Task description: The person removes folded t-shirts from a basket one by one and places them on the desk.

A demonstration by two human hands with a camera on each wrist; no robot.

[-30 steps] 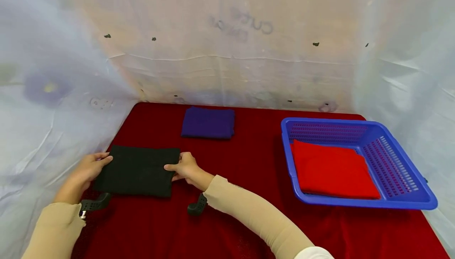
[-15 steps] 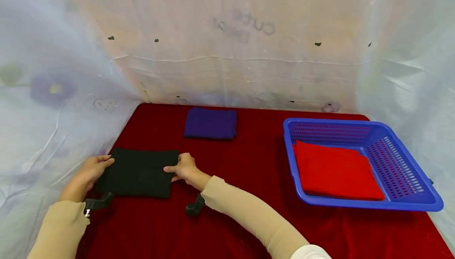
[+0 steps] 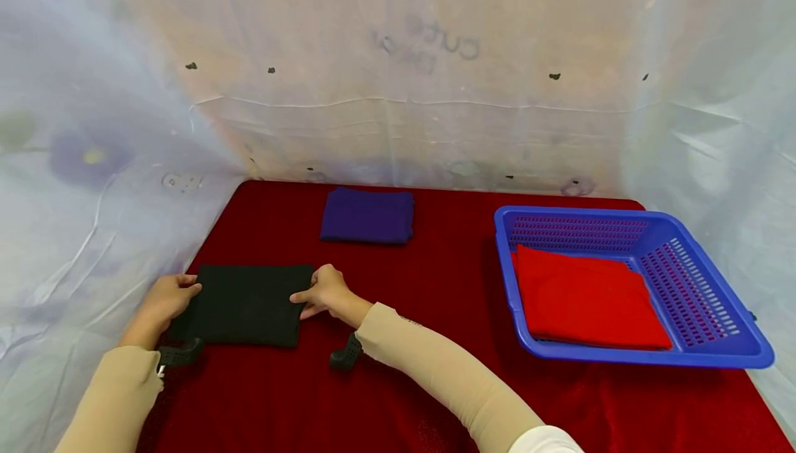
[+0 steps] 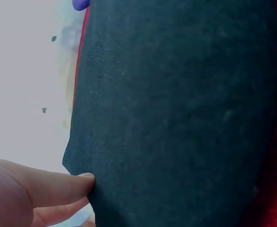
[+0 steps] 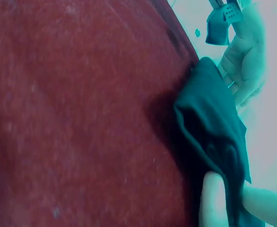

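Observation:
A folded black cloth (image 3: 245, 304) lies flat on the red table cover (image 3: 435, 280) at the front left. My left hand (image 3: 186, 292) holds its left end, thumb on top; in the left wrist view the cloth (image 4: 176, 113) fills the frame and the left hand (image 4: 81, 187) meets its edge. My right hand (image 3: 300, 303) pinches the right end; in the right wrist view the right hand (image 5: 223, 198) grips the cloth's (image 5: 214, 127) bunched edge from both sides.
A folded purple cloth (image 3: 367, 216) lies at the back middle. On the right stands a blue slotted basket (image 3: 640, 356) holding a folded red cloth (image 3: 584, 297). White plastic sheeting (image 3: 398, 80) walls in the table at the back and both sides.
Both hands stay on the ends of the black cloth. The left hand has crept slightly inward and the cloth looks a touch more squared; nothing else has moved.

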